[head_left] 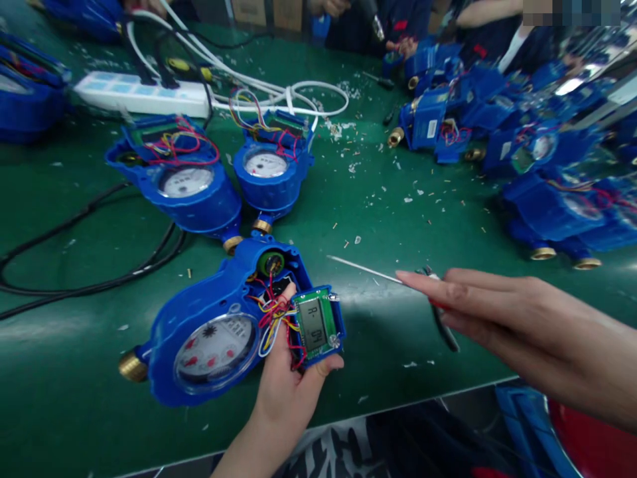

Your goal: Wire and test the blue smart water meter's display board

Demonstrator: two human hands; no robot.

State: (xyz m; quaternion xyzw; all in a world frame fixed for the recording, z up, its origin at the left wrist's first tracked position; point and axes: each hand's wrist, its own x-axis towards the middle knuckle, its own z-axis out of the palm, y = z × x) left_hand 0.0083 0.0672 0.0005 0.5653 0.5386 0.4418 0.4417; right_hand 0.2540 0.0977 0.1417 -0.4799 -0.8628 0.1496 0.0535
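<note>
My left hand (288, 378) is closed on a small circuit board with a display (314, 325), its thumb at the lower edge. Red, yellow and white wires run from the board into an opened blue meter (199, 332), which lies on the table with its brass end to the left. My right hand (497, 318) holds a thin metal-shafted screwdriver (363, 268), its tip pointing left above the table. Beneath the right fingers is a dark-handled tool (445, 332), partly hidden by them.
Two open blue meters (186, 182) (266, 166) stand just beyond. A white power strip (144, 94) with cables is at the back left. Many blue meters (552, 206) crowd the right side. Other people's hands (405, 46) are at the far edge. Scraps litter the green table (378, 199).
</note>
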